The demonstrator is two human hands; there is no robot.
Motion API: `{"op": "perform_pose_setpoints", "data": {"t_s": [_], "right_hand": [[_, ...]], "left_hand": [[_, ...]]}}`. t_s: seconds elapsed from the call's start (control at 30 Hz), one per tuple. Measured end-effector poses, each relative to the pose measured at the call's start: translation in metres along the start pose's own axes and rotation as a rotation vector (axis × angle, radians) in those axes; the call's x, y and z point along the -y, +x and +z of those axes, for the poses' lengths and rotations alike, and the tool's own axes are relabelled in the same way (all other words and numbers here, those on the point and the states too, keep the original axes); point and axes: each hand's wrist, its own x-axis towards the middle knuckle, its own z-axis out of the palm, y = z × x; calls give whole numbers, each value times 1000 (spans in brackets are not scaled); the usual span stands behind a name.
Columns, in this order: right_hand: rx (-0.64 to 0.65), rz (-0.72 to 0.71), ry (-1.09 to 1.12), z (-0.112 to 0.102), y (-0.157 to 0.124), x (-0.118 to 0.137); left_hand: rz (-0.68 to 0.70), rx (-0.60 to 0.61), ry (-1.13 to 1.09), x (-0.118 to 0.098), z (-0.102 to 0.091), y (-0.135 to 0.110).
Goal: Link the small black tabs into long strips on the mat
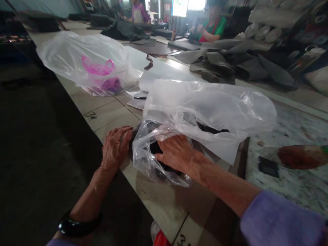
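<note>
A large clear plastic bag (pixel 205 109) lies on the long work table (pixel 107 112), with dark fabric pieces (pixel 153 147) showing at its open mouth. My left hand (pixel 115 146) rests curled at the table's near edge, fingers bent onto the dark fabric beside the bag's mouth. My right hand (pixel 176 152) reaches into the bag's opening, fingers tucked under the plastic against the dark pieces; what they grip is hidden. A black bangle (pixel 77 227) sits on my left forearm, and a purple sleeve (pixel 279 222) covers my right arm.
A second clear bag (pixel 87 61) with pink material lies further along the table. White paper sheets (pixel 159 68) and grey fabric stacks (pixel 217 65) lie beyond. A brush (pixel 302 156) and a small dark object (pixel 268 165) lie to the right. Two people sit at the far end.
</note>
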Motion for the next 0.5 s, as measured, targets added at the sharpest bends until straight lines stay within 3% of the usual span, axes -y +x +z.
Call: {"op": "perform_pose_setpoints", "data": {"t_s": [0.1, 0.2, 0.27, 0.37, 0.43, 0.5], "right_hand": [[-23, -40, -26, 5, 2, -9], [-3, -87, -36, 11, 6, -18], [16, -117, -48, 14, 9, -21], [36, -151, -88, 15, 11, -23], [44, -171, -121, 14, 10, -23], [37, -181, -164, 15, 8, -24]], "left_hand": [[22, 2, -49, -7, -3, -3], [-87, -212, -16, 0, 0, -19], [-201, -342, 65, 16, 8, -53], [-402, -308, 185, 45, 25, -151], [-582, -160, 237, 52, 38, -238], [-774, 30, 278, 43, 48, -321]]}}
